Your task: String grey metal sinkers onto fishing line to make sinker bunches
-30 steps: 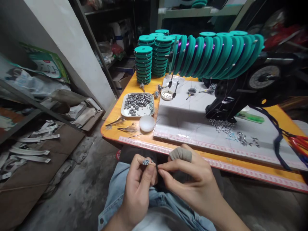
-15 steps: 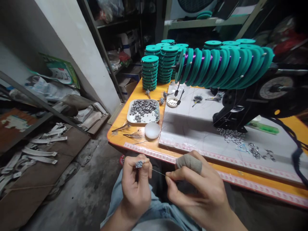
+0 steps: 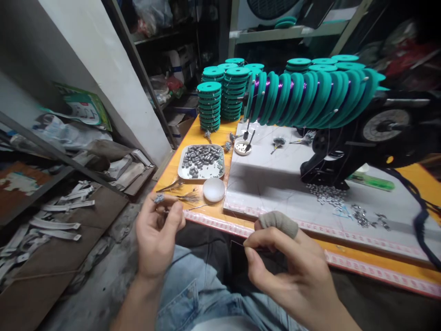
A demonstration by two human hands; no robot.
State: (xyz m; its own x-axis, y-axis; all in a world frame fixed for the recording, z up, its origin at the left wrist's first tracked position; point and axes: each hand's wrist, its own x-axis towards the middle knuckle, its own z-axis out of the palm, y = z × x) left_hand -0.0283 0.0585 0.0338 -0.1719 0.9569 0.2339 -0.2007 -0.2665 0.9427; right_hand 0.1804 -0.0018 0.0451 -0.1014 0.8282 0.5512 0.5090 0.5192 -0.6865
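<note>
My left hand point(image 3: 156, 234), raised off the table's left front corner, holds a small bundle of grey-blue tipped pieces point(image 3: 159, 198) between its curled fingers. To the right, thumb and forefinger of my right hand point(image 3: 285, 257) are pinched together on something too fine to make out; one finger wears a grey cloth sleeve point(image 3: 278, 223). Close beyond my left hand lie wire bundles with frayed ends point(image 3: 189, 196) and a round white lid point(image 3: 214, 190). A white tray point(image 3: 179, 174) holds many small dark grey cylinders.
Stacked green spools point(image 3: 209, 108) stand at the back of the orange table point(image 3: 168, 172). A black machine point(image 3: 327, 161) carries a row of green discs point(image 3: 306, 99) over a grey board point(image 3: 268, 184). Small metal parts point(image 3: 327, 196) lie by its base. Shelving point(image 3: 148, 69) stands behind.
My left hand has moved left and up with the bundle, away from my right hand. My right hand has shifted slightly right. The view has turned a little.
</note>
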